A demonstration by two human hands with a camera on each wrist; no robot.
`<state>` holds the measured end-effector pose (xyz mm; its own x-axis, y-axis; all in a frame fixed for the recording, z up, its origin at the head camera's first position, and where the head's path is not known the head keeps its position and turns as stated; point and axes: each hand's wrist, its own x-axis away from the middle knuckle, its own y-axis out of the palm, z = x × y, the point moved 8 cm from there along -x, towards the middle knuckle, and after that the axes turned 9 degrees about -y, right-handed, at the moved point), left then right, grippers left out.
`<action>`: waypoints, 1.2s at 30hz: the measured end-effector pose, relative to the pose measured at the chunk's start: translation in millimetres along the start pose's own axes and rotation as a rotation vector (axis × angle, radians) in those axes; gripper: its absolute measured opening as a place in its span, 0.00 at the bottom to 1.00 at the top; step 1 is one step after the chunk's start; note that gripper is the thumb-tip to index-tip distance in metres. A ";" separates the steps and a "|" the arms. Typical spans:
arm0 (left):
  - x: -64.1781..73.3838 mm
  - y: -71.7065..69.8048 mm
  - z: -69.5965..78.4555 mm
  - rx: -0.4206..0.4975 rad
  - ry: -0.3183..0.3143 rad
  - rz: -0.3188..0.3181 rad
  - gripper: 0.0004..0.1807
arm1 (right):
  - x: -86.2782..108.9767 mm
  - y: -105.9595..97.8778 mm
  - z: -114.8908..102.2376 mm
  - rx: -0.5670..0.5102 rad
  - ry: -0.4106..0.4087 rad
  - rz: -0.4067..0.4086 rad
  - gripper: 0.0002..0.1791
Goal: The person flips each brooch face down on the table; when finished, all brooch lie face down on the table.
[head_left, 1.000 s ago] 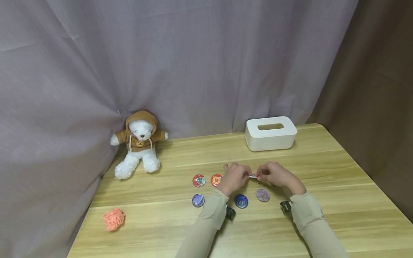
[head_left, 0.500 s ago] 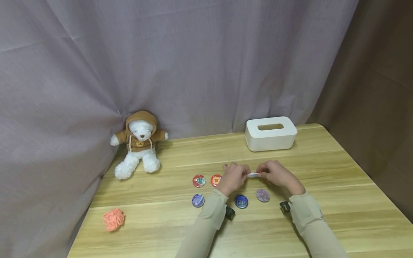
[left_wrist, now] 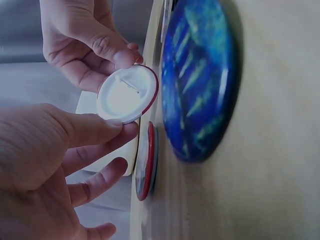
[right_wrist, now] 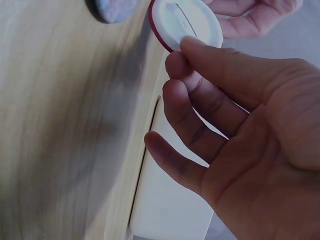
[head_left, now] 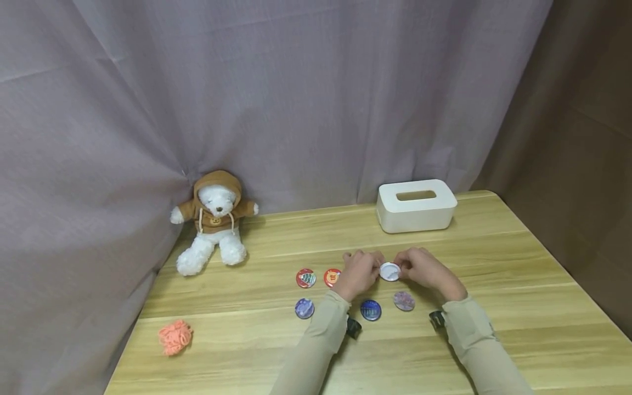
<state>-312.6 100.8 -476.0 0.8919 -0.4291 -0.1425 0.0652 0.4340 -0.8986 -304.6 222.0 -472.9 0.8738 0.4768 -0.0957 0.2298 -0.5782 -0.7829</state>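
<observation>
- Left hand (head_left: 357, 274), right hand (head_left: 427, 271): fingers pinching badge (head_left: 390, 272) at opposite edges.
- Badge sits between the fingers, pin (right_wrist: 186, 21) side showing.
- Best: edges only, light even squeeze, fingertips off pin.

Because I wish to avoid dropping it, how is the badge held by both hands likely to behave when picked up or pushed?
The badge is probably stiff: it shows no bend between the fingers. It looks smooth and glossy, so may slip. Being a thin disc, it could roll if stood on edge.
</observation>
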 end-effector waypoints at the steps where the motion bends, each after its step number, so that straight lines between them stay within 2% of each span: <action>1: 0.1 -0.6 0.4 0.008 0.002 0.004 0.04 | -0.3 -0.2 -0.4 0.006 -0.006 0.004 0.07; 6: 1.0 -3.0 0.9 0.057 0.000 0.017 0.12 | -3.3 -1.7 -2.8 0.068 -0.049 0.045 0.09; 15: 2.8 0.8 -1.8 0.054 -0.008 -0.002 0.11 | -6.7 1.9 -2.2 0.120 -0.051 0.048 0.09; 23: 2.0 -2.4 1.3 0.047 -0.007 -0.022 0.09 | -6.9 1.9 -3.0 0.134 -0.061 0.053 0.10; 30: 1.2 3.5 2.1 0.026 0.006 -0.055 0.15 | -0.5 4.5 4.3 0.088 -0.019 0.049 0.13; 36: 1.3 10.3 1.2 0.006 -0.015 -0.096 0.21 | 4.1 6.7 9.3 0.056 0.032 0.040 0.16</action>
<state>-310.2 105.7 -484.9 0.8878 -0.4575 -0.0494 0.1536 0.3958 -0.9054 -303.5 226.2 -484.3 0.8954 0.4319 -0.1082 0.1708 -0.5576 -0.8124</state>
